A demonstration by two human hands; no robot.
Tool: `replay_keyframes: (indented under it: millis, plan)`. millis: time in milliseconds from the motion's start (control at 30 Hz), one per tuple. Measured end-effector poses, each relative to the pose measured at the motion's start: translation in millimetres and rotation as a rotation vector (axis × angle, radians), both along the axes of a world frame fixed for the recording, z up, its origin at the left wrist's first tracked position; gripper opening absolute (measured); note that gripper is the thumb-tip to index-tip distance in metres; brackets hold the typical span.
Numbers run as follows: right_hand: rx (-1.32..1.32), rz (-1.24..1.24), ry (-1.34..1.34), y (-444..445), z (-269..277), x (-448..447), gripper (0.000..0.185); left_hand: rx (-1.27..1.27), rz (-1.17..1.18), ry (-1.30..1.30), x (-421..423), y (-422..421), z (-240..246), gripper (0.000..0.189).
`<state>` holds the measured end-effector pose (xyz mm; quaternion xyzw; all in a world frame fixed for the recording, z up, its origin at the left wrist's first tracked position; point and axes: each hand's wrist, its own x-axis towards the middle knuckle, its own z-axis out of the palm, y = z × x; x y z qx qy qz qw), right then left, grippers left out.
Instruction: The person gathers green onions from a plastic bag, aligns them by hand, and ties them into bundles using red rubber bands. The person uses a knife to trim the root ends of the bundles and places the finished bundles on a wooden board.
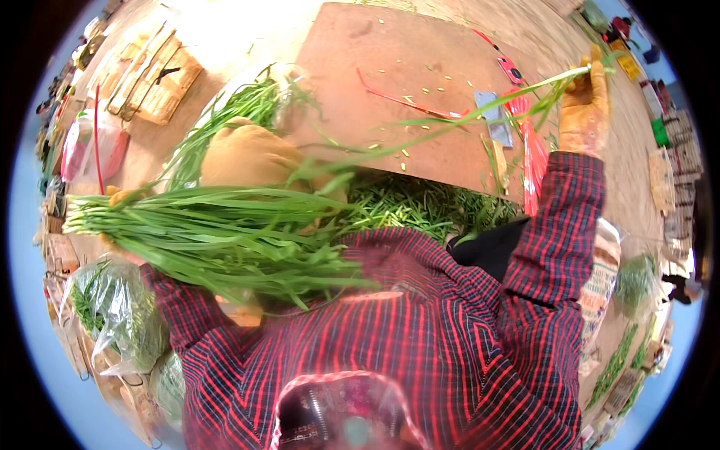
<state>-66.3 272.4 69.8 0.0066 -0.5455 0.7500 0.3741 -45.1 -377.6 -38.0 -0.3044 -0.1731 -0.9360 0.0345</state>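
My left hand, mostly hidden, grips the pale root end of a large bunch of long flat green leaves, likely garlic chives, which lies across towards my chest. Held up at the right, my right hand, in an orange-tan glove, has a few loose leaves pinched at their pale ends. Beyond the bunch, another heap of leaves lies near a rounded tan object. Red plastic strips and a red-and-black tool rest on the brown board.
A grey metal piece lies on the board among green scraps. Cut greens are heaped below its near edge. Flattened cardboard is at upper left, clear plastic bags of greens at lower left. A printed sack stands right.
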Motion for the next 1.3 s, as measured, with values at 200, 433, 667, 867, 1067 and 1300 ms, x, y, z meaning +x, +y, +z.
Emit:
replay_keyframes:
  millis: [200,433,667,867,1067,1300]
  plan:
    - [1.009,0.471,-0.392,-84.6,2.3,51.2,0.017,-0.155,-0.120,0.005,-10.0,85.3,82.5,0.081]
    - [0.419,0.612,-0.355,-131.1,-27.0,54.8,0.018,-0.719,-0.164,-0.049,-49.7,233.5,74.5,0.089]
    - [0.216,0.346,-0.320,-119.0,15.2,56.2,0.024,-0.699,-0.550,-0.184,-33.4,332.6,56.2,0.089]
    - [-0.060,0.251,-0.218,-149.7,18.1,35.6,0.023,-0.616,-0.604,-0.144,-26.3,357.2,19.9,0.078]
    - [-0.185,0.290,-0.157,-184.3,6.7,18.5,0.026,-0.806,-0.435,-0.295,-10.6,341.3,29.8,0.083]
    - [1.248,-0.137,-0.400,-170.1,-42.2,13.9,0.062,-0.870,-0.460,-0.364,-25.0,336.7,-23.6,0.051]
